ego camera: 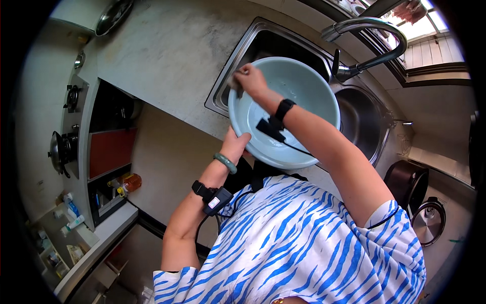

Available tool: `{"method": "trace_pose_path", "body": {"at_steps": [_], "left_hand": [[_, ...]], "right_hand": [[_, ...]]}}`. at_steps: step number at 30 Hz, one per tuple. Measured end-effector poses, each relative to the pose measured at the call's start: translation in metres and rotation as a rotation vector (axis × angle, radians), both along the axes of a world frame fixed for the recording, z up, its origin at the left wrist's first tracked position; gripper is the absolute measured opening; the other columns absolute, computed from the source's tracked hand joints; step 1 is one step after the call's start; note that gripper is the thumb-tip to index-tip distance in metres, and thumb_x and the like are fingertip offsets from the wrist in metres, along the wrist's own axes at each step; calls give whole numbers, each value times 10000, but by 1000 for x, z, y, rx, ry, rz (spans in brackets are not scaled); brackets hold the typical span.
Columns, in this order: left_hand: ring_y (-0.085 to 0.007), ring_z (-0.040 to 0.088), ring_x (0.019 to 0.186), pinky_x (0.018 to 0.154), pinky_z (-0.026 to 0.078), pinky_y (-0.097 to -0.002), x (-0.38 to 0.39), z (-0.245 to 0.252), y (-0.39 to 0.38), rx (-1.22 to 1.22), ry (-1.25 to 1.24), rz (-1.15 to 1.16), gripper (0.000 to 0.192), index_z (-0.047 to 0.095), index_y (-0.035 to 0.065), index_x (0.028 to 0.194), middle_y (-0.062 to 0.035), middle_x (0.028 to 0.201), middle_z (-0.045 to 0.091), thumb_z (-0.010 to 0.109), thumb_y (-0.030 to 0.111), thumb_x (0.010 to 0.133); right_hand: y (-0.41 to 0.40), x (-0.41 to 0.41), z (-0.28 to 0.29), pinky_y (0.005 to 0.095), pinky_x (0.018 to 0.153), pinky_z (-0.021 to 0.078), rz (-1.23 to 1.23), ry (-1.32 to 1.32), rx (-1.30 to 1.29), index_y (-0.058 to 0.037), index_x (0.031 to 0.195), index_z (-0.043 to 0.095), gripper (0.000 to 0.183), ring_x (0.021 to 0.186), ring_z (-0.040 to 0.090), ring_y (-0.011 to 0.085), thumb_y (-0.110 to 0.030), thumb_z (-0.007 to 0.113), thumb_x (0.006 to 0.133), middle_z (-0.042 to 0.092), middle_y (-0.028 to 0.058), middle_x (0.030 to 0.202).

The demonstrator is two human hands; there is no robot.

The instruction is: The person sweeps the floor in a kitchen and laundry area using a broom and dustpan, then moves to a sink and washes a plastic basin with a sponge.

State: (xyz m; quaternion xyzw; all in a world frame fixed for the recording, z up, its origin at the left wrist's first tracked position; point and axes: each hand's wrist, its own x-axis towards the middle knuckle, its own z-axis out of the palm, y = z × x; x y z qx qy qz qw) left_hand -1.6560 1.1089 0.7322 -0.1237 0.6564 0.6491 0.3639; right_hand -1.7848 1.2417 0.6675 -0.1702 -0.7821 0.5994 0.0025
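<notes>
A large pale blue plastic basin (311,87) is tilted over the steel sink, with wet glints on its inner wall and bottom. My left hand (236,143) grips its near-left rim, the thumb on top and the fingers hidden below. At the far-left rim my right hand (251,79) pinches a blurred greyish-brown cloth or scrubber (237,84), pressed to the basin's edge. Part of the rectangular sink bowl (296,43) shows dark behind the basin. The round sink bowl (358,114) lies to the right, partly covered by the basin.
A chrome faucet (364,23) arches behind the basin. Left of the sink runs a grey countertop (163,57), with a metal pan or lid (114,18) at its far end. A lidded wok (57,154) sits at the stove. A dark rounded appliance (404,184) stands right.
</notes>
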Motion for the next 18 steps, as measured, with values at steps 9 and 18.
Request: {"method": "trace_pose_path", "body": {"at_steps": [9, 18], "left_hand": [[-214, 587, 781, 513, 531, -321, 3, -16, -23, -20, -19, 18, 423, 356, 37, 1160, -124, 975, 525, 485, 95, 761], [-225, 592, 771, 530, 526, -311, 2, -13, -9, -40, -49, -6, 424, 362, 27, 1158, -131, 994, 516, 483, 63, 754]], "right_hand": [[-40, 52, 32, 365, 670, 450, 338, -45, 14, -44, 846, 560, 269, 758, 575, 328, -271, 635, 722, 604, 165, 797], [-25, 62, 34, 367, 684, 447, 392, -15, 63, -59, 826, 559, 242, 785, 565, 331, -271, 626, 730, 599, 159, 806]]}}
